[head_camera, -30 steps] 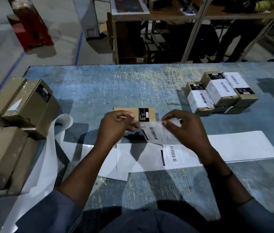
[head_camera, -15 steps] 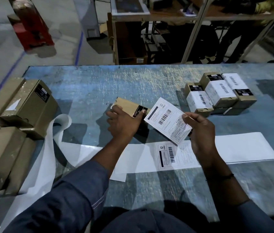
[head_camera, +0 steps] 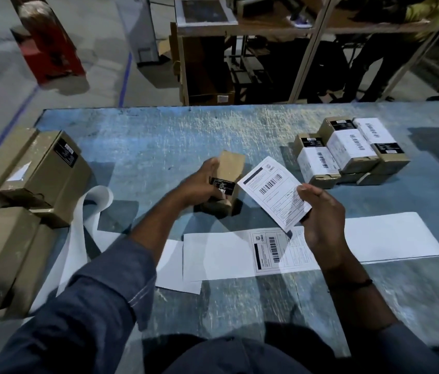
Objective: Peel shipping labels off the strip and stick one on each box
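Note:
My left hand (head_camera: 201, 186) grips a small brown box (head_camera: 230, 168) with a black sticker, tilted up off the blue table (head_camera: 159, 141). Just to its right, my right hand (head_camera: 320, 220) pinches a peeled white shipping label (head_camera: 272, 190) by its lower right corner, printed side up. The label strip (head_camera: 391, 236) lies flat across the table below my hands, with one label (head_camera: 272, 251) still on it.
Several small labelled boxes (head_camera: 347, 152) are stacked at the right back. Bigger brown boxes (head_camera: 40, 171) crowd the left edge, and loose backing paper (head_camera: 78, 238) curls down beside them. Shelving and a standing person are beyond the table.
The label came free of the strip and rose in my right hand. My left hand took hold of the small box and tipped it up on end.

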Motion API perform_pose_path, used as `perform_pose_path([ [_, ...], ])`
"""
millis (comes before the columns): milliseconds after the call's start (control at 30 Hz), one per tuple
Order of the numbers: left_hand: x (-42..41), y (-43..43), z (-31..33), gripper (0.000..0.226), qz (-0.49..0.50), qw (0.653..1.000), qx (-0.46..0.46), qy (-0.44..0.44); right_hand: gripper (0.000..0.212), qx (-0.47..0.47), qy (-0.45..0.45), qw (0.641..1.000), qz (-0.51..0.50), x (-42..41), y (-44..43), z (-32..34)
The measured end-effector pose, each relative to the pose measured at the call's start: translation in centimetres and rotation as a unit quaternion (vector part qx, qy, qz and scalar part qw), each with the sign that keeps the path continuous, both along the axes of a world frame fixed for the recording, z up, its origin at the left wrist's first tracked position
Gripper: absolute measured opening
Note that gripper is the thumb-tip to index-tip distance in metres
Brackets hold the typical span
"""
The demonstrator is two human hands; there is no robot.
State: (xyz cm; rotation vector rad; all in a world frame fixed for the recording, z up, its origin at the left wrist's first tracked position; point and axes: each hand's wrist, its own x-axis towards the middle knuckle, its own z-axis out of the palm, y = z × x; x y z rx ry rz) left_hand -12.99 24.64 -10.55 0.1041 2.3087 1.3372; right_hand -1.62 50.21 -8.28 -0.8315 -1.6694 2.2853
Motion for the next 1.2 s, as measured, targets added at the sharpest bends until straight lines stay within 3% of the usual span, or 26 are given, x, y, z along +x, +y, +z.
perform_pose_path([
  [133, 1.5, -1.2, 0.6, 0.082, -0.039, 0.998, 0.039, 0.022, 0.018, -0.018, 0.009, 1.000, 0.000, 0.2, -0.1, -0.2],
  [167, 2.3, -1.2, 0.6, 0.079, -0.046, 0.998, 0.001, 0.049, 0.015, -0.018, 0.008, 1.000, 0.000, 0.3, -0.3, -0.3],
  [267, 3.8, -1.5, -0.7, 0.107, -0.105, 0.965, -0.180, 0.161, 0.009, -0.018, 0.008, 1.000, 0.004, 0.5, -1.1, -0.3],
  [400, 3.3, -3.8, -1.4, 0.093, -0.120, 0.976, -0.097, 0.152, 0.015, -0.027, 0.008, 0.999, 0.026, 0.5, -2.3, 0.1],
  [533, 2.4, -6.4, -0.1, 0.077, -0.201, 0.962, -0.114, 0.143, 0.022, -0.036, 0.005, 0.998, 0.060, 0.8, -3.5, -0.2],
  [633, 2.9, -6.3, 1.1, 0.072, -0.154, 0.972, -0.123, 0.131, 0.024, -0.054, 0.000, 0.995, 0.082, 1.3, -4.7, -0.2],
  [767, 5.1, -3.4, 3.3, 0.018, 0.057, 0.978, -0.028, 0.199, 0.035, -0.062, 0.013, 0.994, 0.092, 2.1, -6.4, -0.5],
  [867, 6.3, -3.2, 3.2, 0.025, 0.005, 0.976, -0.048, 0.214, 0.039, -0.067, 0.022, 0.993, 0.095, 2.4, -7.2, -0.8],
  [1000, 5.6, -5.3, 1.4, 0.098, -0.162, 0.948, -0.193, 0.195, 0.040, -0.052, 0.013, 0.996, 0.077, 2.5, -6.7, -1.2],
  [1067, 5.4, -5.8, 0.3, 0.114, -0.160, 0.942, -0.203, 0.215, 0.037, -0.055, 0.009, 0.996, 0.066, 2.5, -6.1, -1.3],
  [1200, 5.7, -4.9, -1.0, 0.110, -0.044, 0.951, -0.182, 0.246, 0.026, -0.061, -0.003, 0.996, 0.065, 2.5, -5.5, -0.8],
])
